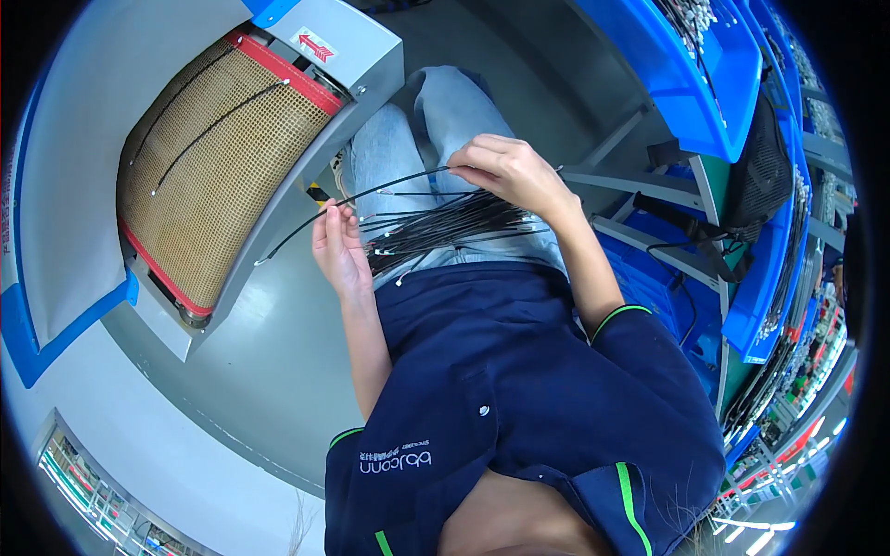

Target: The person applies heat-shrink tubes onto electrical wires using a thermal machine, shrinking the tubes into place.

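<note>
A thin black cable (394, 183) with a small pale connector at its outer end stretches between my hands. My right hand (514, 176) is closed in a pinch on one end of it. My left hand (341, 248) sits lower along the same cable, its thumb and fingertips closed around it, and the pale tip sticks out beyond toward the left. Beneath both hands, a bundle of black cables (454, 225) lies across my lap, several of its ends showing small white connectors.
To the left, a conveyor with a tan mesh belt (218, 148) and red edges carries two black cables (218, 130). Blue bins (709, 102) with cables and small parts stand on a rack at the right. A black mesh bag (762, 176) hangs there.
</note>
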A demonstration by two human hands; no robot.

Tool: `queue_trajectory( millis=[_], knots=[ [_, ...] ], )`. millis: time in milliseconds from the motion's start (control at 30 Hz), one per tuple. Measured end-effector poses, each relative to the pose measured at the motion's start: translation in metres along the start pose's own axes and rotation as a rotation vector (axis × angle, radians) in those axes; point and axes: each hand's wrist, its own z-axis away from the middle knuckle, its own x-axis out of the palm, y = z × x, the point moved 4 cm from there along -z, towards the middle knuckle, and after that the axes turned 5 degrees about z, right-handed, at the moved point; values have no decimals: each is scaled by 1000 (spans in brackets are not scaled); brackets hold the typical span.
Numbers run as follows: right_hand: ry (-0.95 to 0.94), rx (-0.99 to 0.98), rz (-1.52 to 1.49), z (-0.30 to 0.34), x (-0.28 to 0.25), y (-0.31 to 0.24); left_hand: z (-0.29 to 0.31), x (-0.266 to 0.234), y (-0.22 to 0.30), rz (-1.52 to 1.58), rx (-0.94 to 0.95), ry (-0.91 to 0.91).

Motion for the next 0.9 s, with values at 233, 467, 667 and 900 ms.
queue_trajectory(
  millis=[233,467,667,900],
  knots=[
    [-43,43,-29,-1,2,0,0,-1,1,8,12,-17],
    [-31,-6,-2,2,3,1,2,-3,2,15,14,-16],
    [6,8,9,0,2,2,2,-3,3,-5,16,6],
    [51,4,9,0,4,2,3,-3,4,-14,39,23]
  ],
)
